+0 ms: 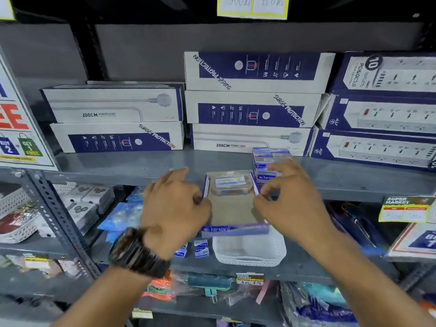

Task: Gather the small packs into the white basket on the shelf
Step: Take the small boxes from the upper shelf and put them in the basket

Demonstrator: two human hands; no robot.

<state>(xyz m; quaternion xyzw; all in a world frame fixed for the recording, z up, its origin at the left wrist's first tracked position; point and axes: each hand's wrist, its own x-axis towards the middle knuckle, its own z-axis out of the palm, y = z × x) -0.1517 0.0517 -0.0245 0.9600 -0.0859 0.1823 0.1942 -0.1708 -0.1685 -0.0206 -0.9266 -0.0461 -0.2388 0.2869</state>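
An open blue-and-white cardboard display box [232, 208] juts out over the front edge of the upper grey shelf [141, 166]. My left hand [175, 206] grips its left wall and my right hand [290, 201] grips its right wall. A small clear-wrapped pack [231, 184] lies at the box's far end. Directly below, on the lower shelf, stands the white perforated basket [250, 252], which looks empty. Two small blue-and-white packs [201, 249] stand on the shelf just left of the basket. A stack of small blue boxes [267, 161] sits behind my right hand.
Long white-and-blue power strip boxes [250, 109] are stacked along the back of the upper shelf. A slotted metal upright [59, 223] stands at the left. Another white basket [16, 220] sits at lower left. Price tags [405, 208] hang on the shelf edges; bagged goods fill the bottom shelf.
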